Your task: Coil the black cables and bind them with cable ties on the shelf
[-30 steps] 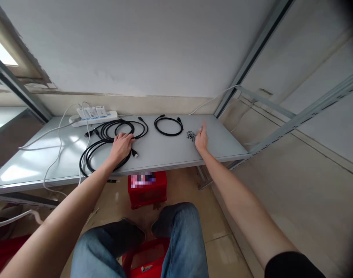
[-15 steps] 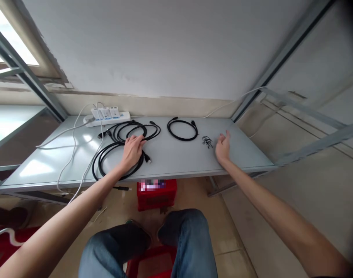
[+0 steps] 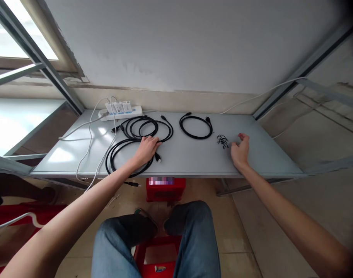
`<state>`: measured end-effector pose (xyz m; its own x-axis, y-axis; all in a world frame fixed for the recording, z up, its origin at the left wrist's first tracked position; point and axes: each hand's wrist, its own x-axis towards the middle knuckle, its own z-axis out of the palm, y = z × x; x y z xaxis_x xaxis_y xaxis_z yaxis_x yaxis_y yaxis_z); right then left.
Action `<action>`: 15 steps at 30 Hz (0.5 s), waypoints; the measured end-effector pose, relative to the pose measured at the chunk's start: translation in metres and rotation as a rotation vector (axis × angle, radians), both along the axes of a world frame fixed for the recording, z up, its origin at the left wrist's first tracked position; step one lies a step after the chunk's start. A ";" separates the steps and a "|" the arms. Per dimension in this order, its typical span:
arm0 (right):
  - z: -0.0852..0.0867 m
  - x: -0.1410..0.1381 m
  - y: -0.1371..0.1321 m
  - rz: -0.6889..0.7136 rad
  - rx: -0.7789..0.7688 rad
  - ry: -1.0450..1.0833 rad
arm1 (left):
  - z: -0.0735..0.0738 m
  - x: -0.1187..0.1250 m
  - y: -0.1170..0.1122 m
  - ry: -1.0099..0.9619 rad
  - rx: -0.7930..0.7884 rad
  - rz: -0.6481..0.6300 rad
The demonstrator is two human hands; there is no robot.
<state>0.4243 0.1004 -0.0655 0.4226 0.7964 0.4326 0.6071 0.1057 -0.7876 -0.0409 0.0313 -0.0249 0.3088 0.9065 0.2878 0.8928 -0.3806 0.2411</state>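
My left hand (image 3: pixel 147 150) lies over several overlapping coils of black cable (image 3: pixel 131 129) on the left half of the table, fingers curled down on the strands. A plug end (image 3: pixel 158 157) sticks out beside that hand, and another connector (image 3: pixel 132 184) hangs over the table's front edge. My right hand (image 3: pixel 240 151) rests at the right with its thumb apart from its curved fingers, and nothing shows in it. Just left of it lies a small heap of short black ties (image 3: pixel 222 141). One separate coiled black cable (image 3: pixel 196 137) sits farther back, between the two hands.
A white power strip (image 3: pixel 137 112) with chargers stands at the back left, its white cords (image 3: pixel 91 133) crossing the grey table (image 3: pixel 190 162). Metal posts rise at both ends. Red stools (image 3: pixel 166 191) stand below the table and beneath my legs.
The view has shifted, so the table and its things appear farther right. The fingers of my right hand, raised earlier, are now more bent. My left hand stays on the cables.
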 end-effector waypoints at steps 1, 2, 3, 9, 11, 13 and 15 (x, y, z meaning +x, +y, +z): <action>0.000 -0.001 0.001 -0.005 -0.001 0.005 | 0.000 0.000 0.000 0.000 0.001 0.002; 0.000 -0.002 0.002 -0.009 -0.001 0.009 | -0.001 -0.001 0.001 -0.002 0.000 0.005; 0.001 -0.003 0.003 -0.011 0.000 0.011 | -0.001 -0.001 0.002 -0.006 -0.003 0.007; 0.003 -0.009 0.002 -0.013 0.025 0.001 | -0.001 -0.004 0.006 -0.037 -0.036 0.019; 0.005 -0.011 -0.001 -0.002 0.009 -0.006 | 0.000 -0.004 0.006 -0.031 -0.056 0.028; 0.007 -0.013 -0.003 0.009 -0.003 -0.003 | 0.001 -0.005 0.007 -0.036 -0.069 0.030; 0.008 -0.015 -0.006 0.018 -0.001 0.010 | 0.000 -0.007 0.008 -0.058 -0.073 0.015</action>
<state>0.4095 0.0949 -0.0571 0.4125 0.8043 0.4277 0.5973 0.1156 -0.7936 -0.0483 0.0392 -0.0248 0.2802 0.9301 0.2376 0.8818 -0.3472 0.3192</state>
